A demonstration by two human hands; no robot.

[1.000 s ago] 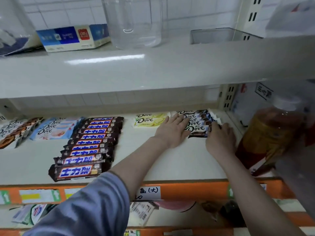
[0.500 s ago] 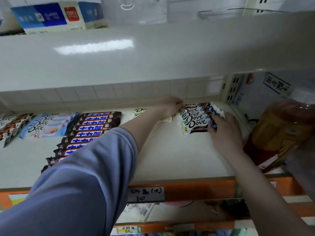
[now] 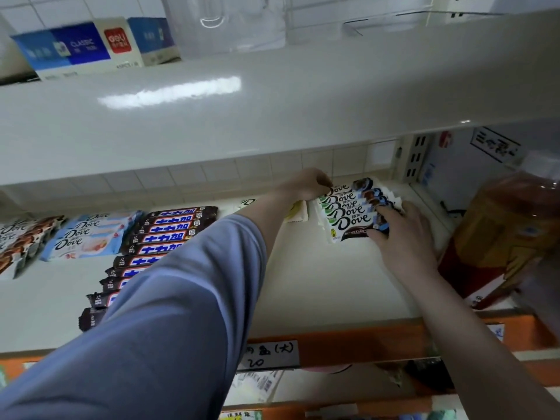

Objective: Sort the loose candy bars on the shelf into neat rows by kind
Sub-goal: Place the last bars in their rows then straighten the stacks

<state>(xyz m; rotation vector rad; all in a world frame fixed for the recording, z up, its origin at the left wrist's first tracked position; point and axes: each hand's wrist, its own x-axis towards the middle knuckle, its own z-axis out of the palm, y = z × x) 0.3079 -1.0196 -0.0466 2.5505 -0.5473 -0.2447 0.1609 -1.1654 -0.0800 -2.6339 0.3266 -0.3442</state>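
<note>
A row of several overlapping white and dark Dove bars lies at the back right of the white shelf. My left hand reaches to the row's far left corner, its curled fingers pinching the left end of the back bar. At the row's right end my right hand holds the bars, fingers on top and thumb under the front bar. Yellow Dove bars lie just left of the row, mostly hidden by my left forearm.
A row of dark Snickers bars runs down the shelf's left half, partly behind my sleeve. Light blue Dove bars and brown Dove bars lie further left. A large amber bottle stands at the right. The upper shelf overhangs closely.
My left hand moved from flat beside the row's front to its back left corner and curled. The right hand stayed at the right end. The camera dipped lower.
</note>
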